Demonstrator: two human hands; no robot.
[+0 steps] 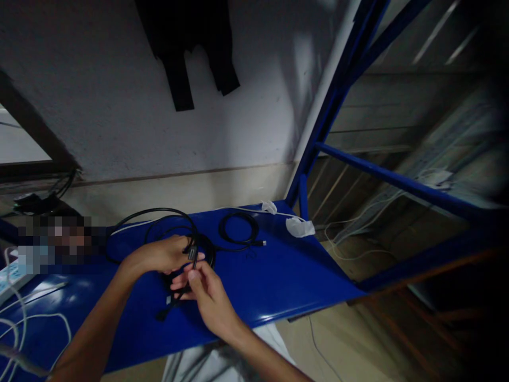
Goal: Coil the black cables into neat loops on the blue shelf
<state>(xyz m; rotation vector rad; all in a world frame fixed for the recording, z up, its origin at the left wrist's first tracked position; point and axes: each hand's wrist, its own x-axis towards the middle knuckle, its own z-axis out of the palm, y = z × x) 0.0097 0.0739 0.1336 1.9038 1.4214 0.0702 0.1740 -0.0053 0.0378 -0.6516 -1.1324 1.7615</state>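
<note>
Black, thin and smooth, the long cable is held over the blue table, with big round loops seen behind. It is pinched by the thumb and fingers of the right hand. The left hand is curled at it, but how tightly cannot be told. Another black coil is laid to the right

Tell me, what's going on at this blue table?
A person is handling black cable with bare hands over the blue table. The left hand and right hand are close together, both holding cable, with loops spread behind them. Another black coil lies to the right, near a metal-tipped plug.
</note>
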